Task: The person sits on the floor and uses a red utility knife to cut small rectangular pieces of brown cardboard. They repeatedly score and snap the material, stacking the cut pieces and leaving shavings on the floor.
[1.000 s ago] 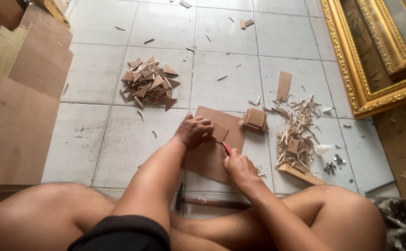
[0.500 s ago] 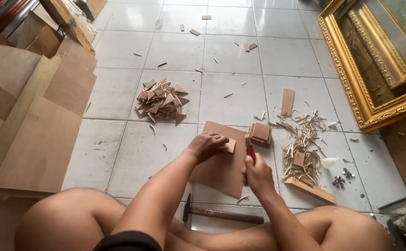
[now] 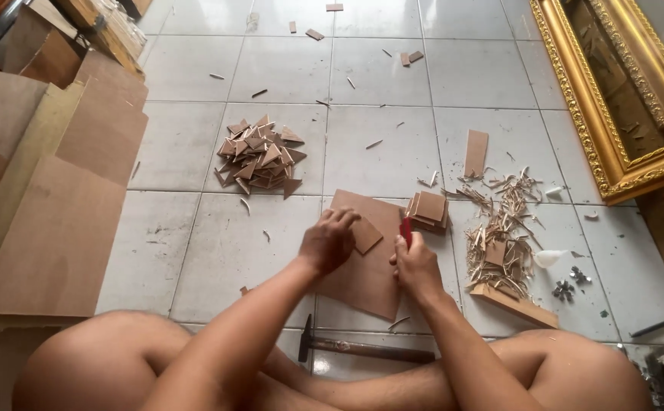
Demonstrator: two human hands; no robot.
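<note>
I sit on a white tiled floor with a brown board (image 3: 366,278) lying flat in front of me. My left hand (image 3: 329,240) presses a small brown square piece (image 3: 366,234) down on that board. My right hand (image 3: 417,262) grips a red-handled cutter (image 3: 406,231), its tip at the piece's right edge. A small stack of square brown pieces (image 3: 428,210) lies just right of the board. A pile of cut brown triangles (image 3: 259,157) lies further off to the left.
A hammer (image 3: 366,348) lies between my legs. Wood slivers and scraps (image 3: 503,228) lie at the right, with a wooden strip (image 3: 514,304) and small metal bits (image 3: 564,288). Large brown boards (image 3: 50,213) lean at the left. A gilt frame (image 3: 606,114) stands at the right.
The view has tilted and shifted, so the floor ahead shows more. Both hands stay on the board; the cutter has moved slightly along the small piece's edge.
</note>
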